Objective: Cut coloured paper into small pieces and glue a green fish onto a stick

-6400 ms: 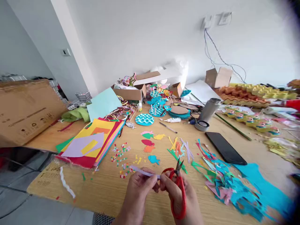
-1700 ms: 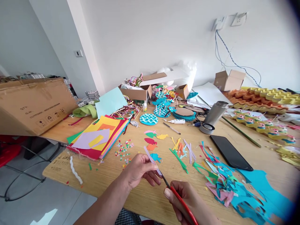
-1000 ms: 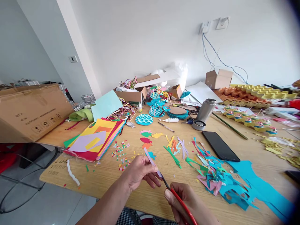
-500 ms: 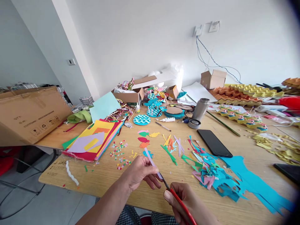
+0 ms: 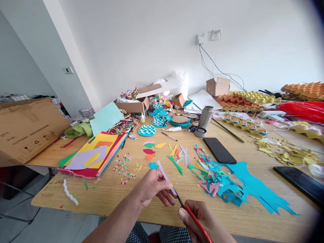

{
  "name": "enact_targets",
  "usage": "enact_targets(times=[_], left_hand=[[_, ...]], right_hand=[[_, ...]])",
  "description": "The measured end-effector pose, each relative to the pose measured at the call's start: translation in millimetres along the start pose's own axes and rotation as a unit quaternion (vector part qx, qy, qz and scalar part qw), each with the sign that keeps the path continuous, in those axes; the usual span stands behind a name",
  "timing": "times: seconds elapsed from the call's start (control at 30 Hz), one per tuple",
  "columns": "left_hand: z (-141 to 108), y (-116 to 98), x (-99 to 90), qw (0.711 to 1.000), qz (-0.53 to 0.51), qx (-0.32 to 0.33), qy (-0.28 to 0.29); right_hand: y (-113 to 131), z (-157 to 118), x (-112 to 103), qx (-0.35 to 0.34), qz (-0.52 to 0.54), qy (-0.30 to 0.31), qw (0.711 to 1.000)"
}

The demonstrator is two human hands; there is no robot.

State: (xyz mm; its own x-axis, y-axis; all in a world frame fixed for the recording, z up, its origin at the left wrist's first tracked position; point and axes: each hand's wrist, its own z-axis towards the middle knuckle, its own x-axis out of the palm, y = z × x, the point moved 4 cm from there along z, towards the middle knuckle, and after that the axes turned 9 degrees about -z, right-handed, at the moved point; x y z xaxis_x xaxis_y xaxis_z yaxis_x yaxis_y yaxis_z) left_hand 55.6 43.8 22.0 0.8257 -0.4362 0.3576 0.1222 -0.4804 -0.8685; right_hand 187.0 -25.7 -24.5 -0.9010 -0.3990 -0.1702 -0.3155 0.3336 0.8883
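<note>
Between the thumb and fingers of my left hand [image 5: 154, 187] is a narrow lilac paper strip [image 5: 163, 171], its far end pointing up and away. My right hand [image 5: 196, 216] grips red-handled scissors [image 5: 194, 219], whose dark blades meet the strip's near end. From this view I cannot tell whether the blades are parted. Just beyond my left hand lies a blue paper fish [image 5: 153, 165]. Farther up are an orange fish [image 5: 150, 157] and a yellow fish [image 5: 160, 145]. Cut strips lie to the right, among them green strips [image 5: 175, 164] and lilac strips [image 5: 185, 156].
Blue paper scraps [image 5: 227, 189] and a black phone [image 5: 219, 150] lie to the right. On the left are stacked coloured sheets [image 5: 95, 153], paper dots [image 5: 124, 168] and a cardboard box [image 5: 32, 128]. A metal flask [image 5: 206, 117] stands farther back, near egg trays [image 5: 243, 101].
The view has turned slightly to the right, so the table's things appear shifted left. Both hands keep nearly the same pose, with the strip and scissors still held together.
</note>
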Motion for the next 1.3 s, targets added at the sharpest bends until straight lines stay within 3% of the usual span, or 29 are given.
enact_targets(times=[0.17, 0.27, 0.37, 0.47, 0.53, 0.6, 0.67, 0.77, 0.97, 1.1, 1.3], left_hand=[[3.0, 2.3, 6.4, 1.0, 0.007, 0.002, 0.001], [4.1, 4.1, 3.5, 1.0, -0.002, 0.013, -0.022], [3.2, 4.8, -2.3, 0.998, -0.019, 0.026, -0.047], [0.7, 3.8, -9.5, 0.996, -0.041, 0.049, -0.069], [-1.7, 2.8, -14.5, 0.992, -0.059, 0.07, -0.083], [-4.8, 2.5, -19.7, 0.987, -0.079, 0.093, -0.102], [-8.8, 4.2, -24.2, 0.981, -0.103, 0.108, -0.121], [-15.8, 10.7, -29.9, 0.974, -0.133, 0.11, -0.148], [-32.4, 20.0, -45.0, 0.968, -0.143, 0.118, -0.168], [-44.4, 21.5, -62.9, 0.965, -0.15, 0.119, -0.178], [-59.0, 23.5, -95.2, 0.944, -0.196, 0.158, -0.211]], right_hand=[[-5.5, -8.3, -2.0, 0.006, 0.035, -0.059, 0.998], [-2.4, -20.5, -16.2, -0.028, 0.084, -0.154, 0.984], [-1.4, -35.3, -35.4, -0.056, 0.189, -0.237, 0.951], [-6.0, -41.6, -41.1, 0.002, 0.314, -0.157, 0.936], [-3.5, -42.2, -43.9, -0.017, 0.349, -0.12, 0.929], [0.2, -38.6, -47.8, -0.053, 0.329, -0.17, 0.927], [3.2, -29.6, -45.2, -0.045, 0.256, -0.243, 0.934], [16.2, -7.7, -26.1, -0.06, 0.148, -0.28, 0.947], [55.4, 32.9, 24.0, -0.14, 0.144, -0.17, 0.965], [69.0, 54.7, 42.4, -0.138, 0.15, -0.113, 0.972], [81.4, 85.8, 62.0, -0.157, 0.079, -0.041, 0.984]])
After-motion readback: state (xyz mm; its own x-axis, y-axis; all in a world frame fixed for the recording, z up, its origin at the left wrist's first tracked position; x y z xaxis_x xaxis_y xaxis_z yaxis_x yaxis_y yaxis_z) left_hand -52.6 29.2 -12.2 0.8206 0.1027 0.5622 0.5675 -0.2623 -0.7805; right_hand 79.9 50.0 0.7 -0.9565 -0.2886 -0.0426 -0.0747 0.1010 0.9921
